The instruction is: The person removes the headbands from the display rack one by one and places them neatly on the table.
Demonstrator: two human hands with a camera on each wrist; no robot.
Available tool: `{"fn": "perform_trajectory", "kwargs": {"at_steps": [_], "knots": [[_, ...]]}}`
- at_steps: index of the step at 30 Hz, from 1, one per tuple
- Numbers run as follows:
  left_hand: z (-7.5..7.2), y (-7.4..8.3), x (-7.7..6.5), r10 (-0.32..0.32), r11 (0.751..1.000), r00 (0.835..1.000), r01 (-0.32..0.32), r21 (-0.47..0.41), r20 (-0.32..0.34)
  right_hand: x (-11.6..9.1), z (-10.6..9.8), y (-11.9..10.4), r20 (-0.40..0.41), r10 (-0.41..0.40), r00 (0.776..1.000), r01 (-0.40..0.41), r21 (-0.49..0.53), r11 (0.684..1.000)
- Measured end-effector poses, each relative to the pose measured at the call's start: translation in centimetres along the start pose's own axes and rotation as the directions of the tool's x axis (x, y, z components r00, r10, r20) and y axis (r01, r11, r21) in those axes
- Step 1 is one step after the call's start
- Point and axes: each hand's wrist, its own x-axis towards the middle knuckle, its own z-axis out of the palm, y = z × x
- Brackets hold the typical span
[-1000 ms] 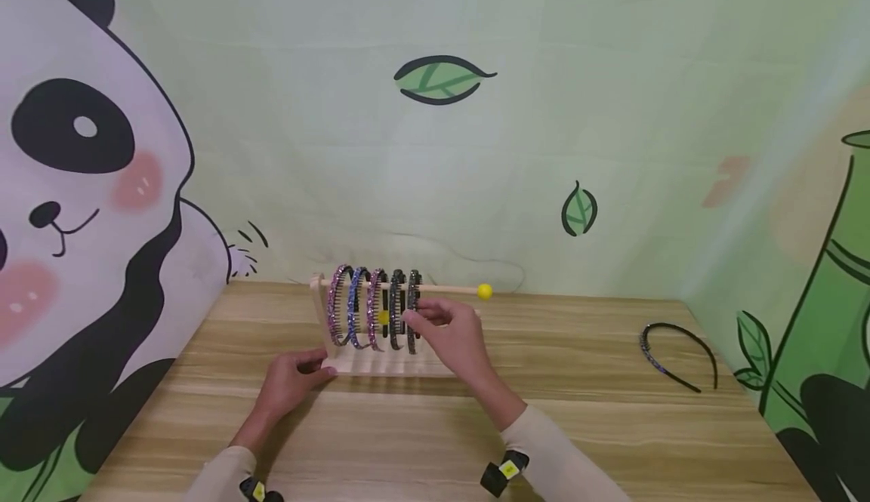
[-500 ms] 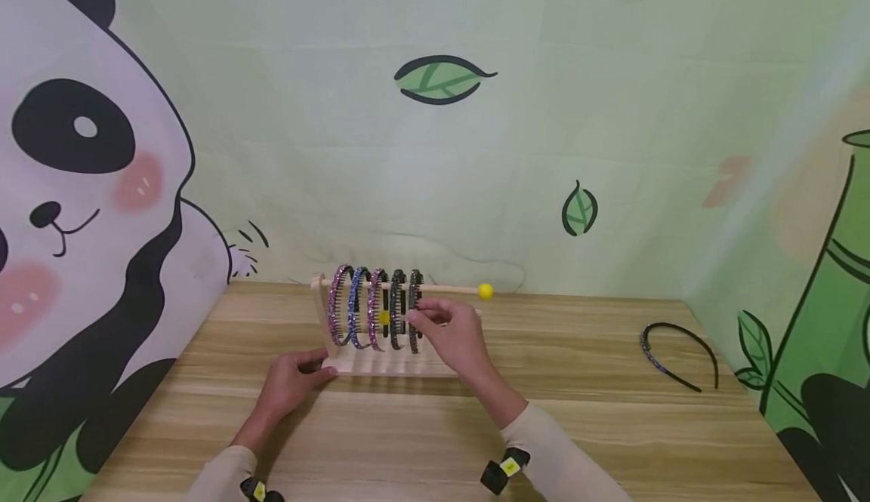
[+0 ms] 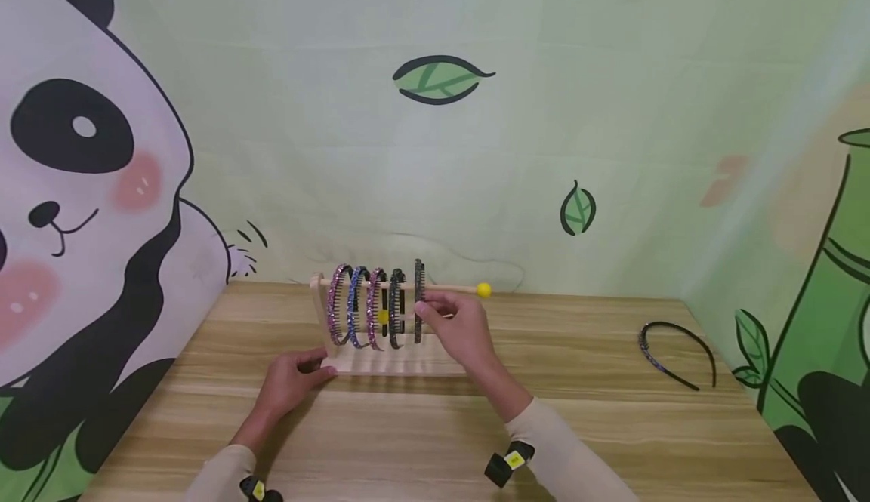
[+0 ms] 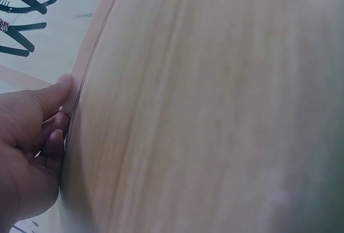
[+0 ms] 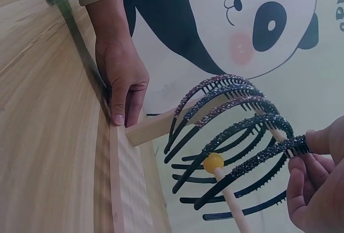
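Pinched by the right hand point(image 3: 462, 328), one black hairband point(image 3: 418, 279) is held upright across the stick point(image 3: 458, 288), between the other hairbands point(image 3: 371, 309) and the yellow ball point(image 3: 484, 290).

We see brown wood-grain table point(image 3: 381, 434); on it, pale wooden stand point(image 3: 394, 367) and, well apart, curved black glittery headband point(image 3: 643, 345).
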Motion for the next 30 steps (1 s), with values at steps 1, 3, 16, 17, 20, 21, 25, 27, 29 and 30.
{"fn": "perform_trajectory", "kwargs": {"at_steps": [1, 3, 16, 17, 20, 21, 25, 27, 29, 30], "knots": [[0.0, 0.0, 0.0, 0.0, 1.0, 1.0, 0.0, 0.001, 0.0, 0.0, -0.1, -0.1, 0.0, -0.006, 1.0, 0.006, 0.0, 1.0], [0.0, 0.1, 0.0, -0.001, 1.0, 1.0, 0.001, 0.001, -0.003, 0.0, -0.2, -0.3, 0.0, -0.005, 1.0, 0.005, -0.004, 1.0], [0.0, 0.2, 0.0, -0.012, 1.0, 1.0, 0.012, 0.003, 0.003, -0.1, -1.5, -1.8, -0.014, -0.024, 1.0, 0.023, -0.02, 1.0], [0.0, 0.2, 0.0, -0.014, 1.0, 1.0, 0.014, 0.003, 0.004, -0.2, -1.6, -1.9, -0.016, -0.026, 1.0, 0.026, -0.022, 0.999], [0.0, 0.2, 0.0, -0.017, 1.0, 1.0, 0.017, 0.008, 0.003, -0.2, -2.0, -2.2, -0.02, -0.025, 0.999, 0.025, -0.02, 0.999], [0.0, 0.2, 0.0, -0.015, 1.0, 1.0, 0.015, 0.009, 0.001, -0.2, -2.1, -2.3, -0.021, -0.023, 1.0, 0.023, -0.015, 1.0], [0.1, 0.3, 0.0, -0.014, 1.0, 1.0, 0.014, 0.008, -0.002, -0.1, -2.6, -2.6, -0.028, -0.025, 0.999, 0.025, -0.001, 1.0], [0.0, 0.3, 0.0, -0.01, 1.0, 1.0, 0.01, 0.008, -0.006, 0.0, -2.9, -2.8, -0.032, -0.024, 0.999, 0.024, 0.003, 1.0], [0.0, 0.3, 0.0, -0.011, 1.0, 1.0, 0.011, 0.006, -0.01, 0.1, -3.2, -2.9, -0.037, -0.026, 0.999, 0.026, 0.004, 1.0], [0.0, 0.4, 0.0, -0.008, 1.0, 1.0, 0.008, 0.006, -0.011, 0.1, -3.4, -3.0, -0.042, -0.024, 0.999, 0.024, 0.003, 1.0]]}}
